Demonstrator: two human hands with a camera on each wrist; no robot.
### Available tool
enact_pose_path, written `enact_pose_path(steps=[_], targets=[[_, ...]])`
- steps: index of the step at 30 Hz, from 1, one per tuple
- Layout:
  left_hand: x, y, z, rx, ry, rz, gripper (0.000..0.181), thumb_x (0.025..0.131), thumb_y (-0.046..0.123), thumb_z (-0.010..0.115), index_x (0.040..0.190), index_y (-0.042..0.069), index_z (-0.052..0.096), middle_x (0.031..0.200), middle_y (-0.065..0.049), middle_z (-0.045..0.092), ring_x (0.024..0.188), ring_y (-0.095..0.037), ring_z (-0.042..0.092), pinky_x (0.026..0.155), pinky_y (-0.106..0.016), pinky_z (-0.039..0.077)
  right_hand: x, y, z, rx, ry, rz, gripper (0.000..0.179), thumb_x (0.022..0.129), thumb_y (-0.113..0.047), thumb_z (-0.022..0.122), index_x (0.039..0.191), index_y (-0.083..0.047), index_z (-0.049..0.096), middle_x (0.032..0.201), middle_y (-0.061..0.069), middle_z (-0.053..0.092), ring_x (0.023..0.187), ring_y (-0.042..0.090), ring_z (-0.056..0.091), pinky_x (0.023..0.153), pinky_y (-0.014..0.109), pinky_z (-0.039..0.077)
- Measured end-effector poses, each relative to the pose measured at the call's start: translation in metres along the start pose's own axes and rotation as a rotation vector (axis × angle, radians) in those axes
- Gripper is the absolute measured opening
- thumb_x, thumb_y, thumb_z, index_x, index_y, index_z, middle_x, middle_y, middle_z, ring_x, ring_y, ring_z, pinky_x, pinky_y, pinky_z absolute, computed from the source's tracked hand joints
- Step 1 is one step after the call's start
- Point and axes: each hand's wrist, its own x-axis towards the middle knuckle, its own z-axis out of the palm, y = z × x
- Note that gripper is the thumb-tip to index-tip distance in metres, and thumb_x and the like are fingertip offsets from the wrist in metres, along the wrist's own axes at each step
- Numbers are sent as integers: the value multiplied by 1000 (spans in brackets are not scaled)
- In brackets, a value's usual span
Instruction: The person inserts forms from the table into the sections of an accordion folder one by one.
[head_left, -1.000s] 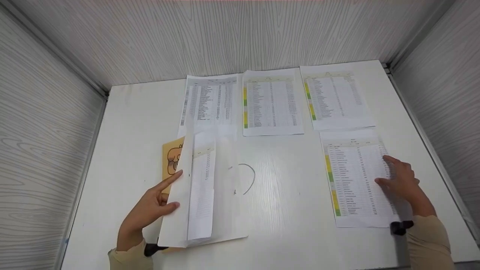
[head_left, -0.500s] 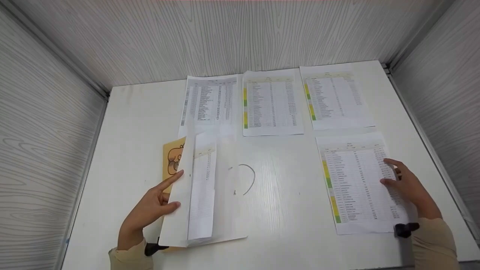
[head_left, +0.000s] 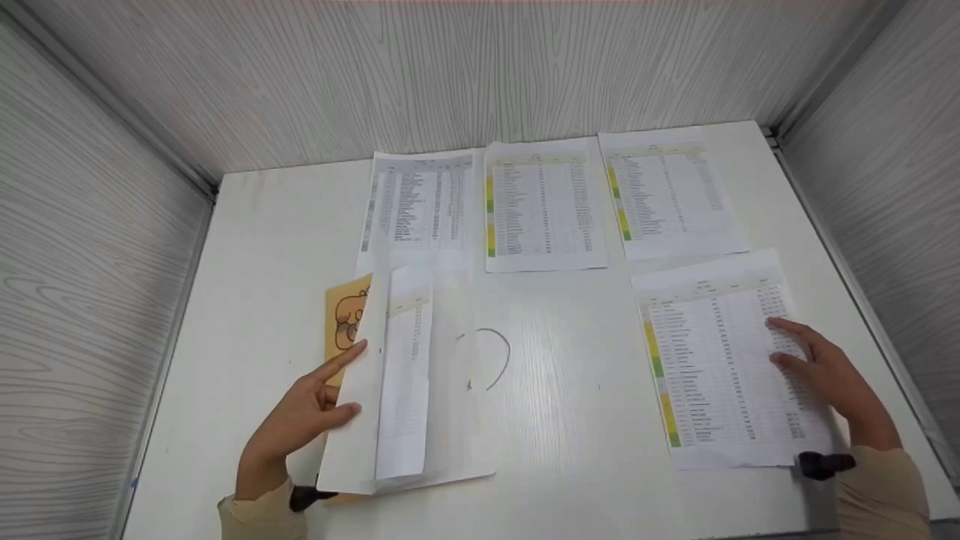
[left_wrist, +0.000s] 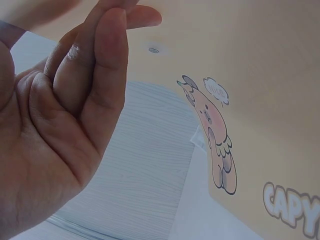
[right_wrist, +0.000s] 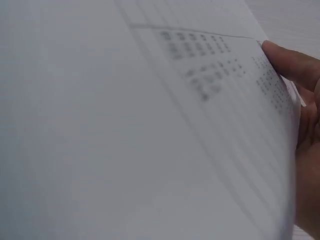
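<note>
The right hand pinches a printed table sheet by its right edge, the sheet lying between the hands; well apart, the left hand grips a cartoon-printed folder by its raised cover.

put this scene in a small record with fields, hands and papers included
left hand: holds the left cover of the open folder
folder outside: tan, cartoon, lettering "CAPY" cut off by the frame
folder inside: printed paper
right hand: holds the near sheet at its right side
far row: left sheet, middle sheet, right sheet
surface: white table
print: too small to read
</note>
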Motion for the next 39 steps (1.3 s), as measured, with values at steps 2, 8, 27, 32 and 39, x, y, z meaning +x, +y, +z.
enact_pose_path(steps=[2, 8, 27, 32, 39], targets=[[0, 0, 0, -2, -2, -7, 75, 87, -5, 63, 152, 4, 26, 50, -14, 24, 42, -11, 18, 37, -31, 21, -2, -4, -1, 3, 12, -8, 62, 99, -33, 53, 154, -24, 26, 141, 28, 36, 73, 5, 58, 60, 26, 45], [0, -2, 0, -2, -3, -15, 76, 87, -4, 63, 152, 4, 25, 50, -15, 25, 42, -12, 18, 37, -32, 22, -5, -16, -6, 7, 62, -49, 58, 100, -31, 51, 153, -26, 28, 149, 28, 28, 79, 1, 53, 65, 22, 43], [-2, -2, -2, -36, -34, 23, 75, 89, -4, 61, 153, 2, 21, 52, 7, 33, 43, 1, 24, 38, -30, 28, 11, -68, 4, 282, 351, -150, 54, 99, -18, 52, 150, -19, 34, 107, -16, 57, 72, 1, 66, 56, 19, 52], [-1, -1, -1, -20, -26, 34, 75, 89, -4, 61, 153, 2, 22, 50, -2, 30, 42, -3, 22, 37, -28, 28, 16, -86, 10, 337, 349, -115, 53, 99, -22, 54, 148, -23, 36, 99, -15, 61, 68, 3, 68, 55, 20, 53], [-2, 0, -1, -18, -23, 6, 75, 89, -4, 61, 153, 2, 22, 50, -1, 30, 42, -3, 21, 37, -29, 26, 22, -111, 24, 438, 299, -91, 52, 98, -26, 56, 146, -23, 37, 100, -14, 63, 70, 5, 70, 56, 22, 54]])
